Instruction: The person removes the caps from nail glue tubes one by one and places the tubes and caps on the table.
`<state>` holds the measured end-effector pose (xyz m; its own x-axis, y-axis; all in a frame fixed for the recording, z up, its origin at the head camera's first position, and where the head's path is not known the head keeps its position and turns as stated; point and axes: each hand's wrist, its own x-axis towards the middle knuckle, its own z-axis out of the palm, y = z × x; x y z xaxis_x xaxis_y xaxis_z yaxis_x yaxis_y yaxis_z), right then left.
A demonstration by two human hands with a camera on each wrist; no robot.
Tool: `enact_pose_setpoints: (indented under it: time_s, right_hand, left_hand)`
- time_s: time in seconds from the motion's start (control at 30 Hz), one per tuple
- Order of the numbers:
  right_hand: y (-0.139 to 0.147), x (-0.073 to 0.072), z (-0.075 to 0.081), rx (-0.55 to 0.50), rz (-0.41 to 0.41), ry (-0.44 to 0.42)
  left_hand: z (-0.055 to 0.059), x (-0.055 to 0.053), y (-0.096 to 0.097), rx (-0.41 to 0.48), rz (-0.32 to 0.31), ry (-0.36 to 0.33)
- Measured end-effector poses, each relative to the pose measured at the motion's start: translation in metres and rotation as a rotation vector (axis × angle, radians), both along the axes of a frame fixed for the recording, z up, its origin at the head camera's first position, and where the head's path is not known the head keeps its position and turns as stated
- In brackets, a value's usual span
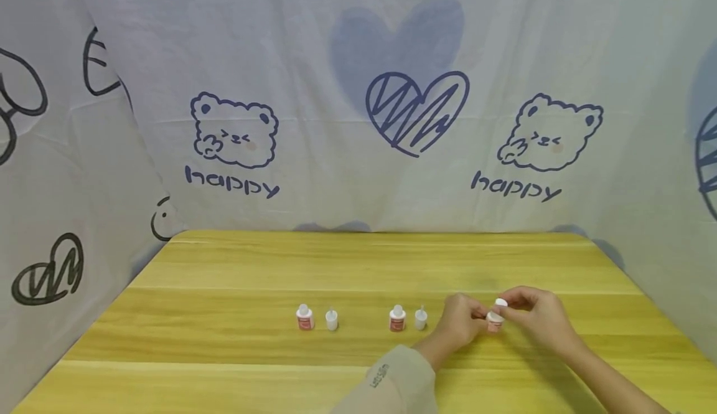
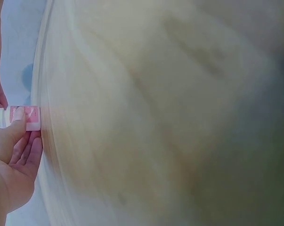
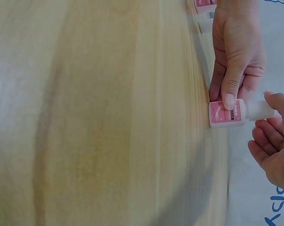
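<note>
At the right of the table, my left hand (image 1: 458,320) holds a small white bottle (image 3: 222,114) with a pink label upright by its body. The thumb lies across the label in the right wrist view. Fingers and thumb of my right hand (image 1: 540,317) pinch the bottle's white cap (image 3: 260,111), which sits at the neck. Left of my left hand stands a second such bottle (image 1: 397,319), its nozzle bare. Beside it is a white cap (image 1: 421,320), turned over with a thin stem pointing up.
Farther left on the wooden table (image 1: 224,345) are a third bottle (image 1: 305,319), also without its cap, and another upturned cap (image 1: 332,320). A printed cloth (image 1: 325,202) hangs behind the table's back edge, with more cloth at both sides.
</note>
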<state>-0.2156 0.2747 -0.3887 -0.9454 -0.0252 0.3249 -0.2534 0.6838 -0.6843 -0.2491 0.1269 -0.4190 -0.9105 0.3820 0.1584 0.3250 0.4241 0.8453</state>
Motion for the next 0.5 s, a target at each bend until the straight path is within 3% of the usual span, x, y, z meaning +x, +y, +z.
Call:
enact_pose_setpoints:
  time_s: [0.23,0.5]
  right_hand:
    - [-0.0018,-0.0007,0.0044,0.014,0.049,-0.026]
    - [0.0041,0.0003,0.0065,0.03,0.099,-0.055]
  left_hand:
    - [-0.001,0.0005,-0.0033,0.052,-0.026,0.012]
    - [0.0001,0.0005,0.0002,0.02,-0.018,0.053]
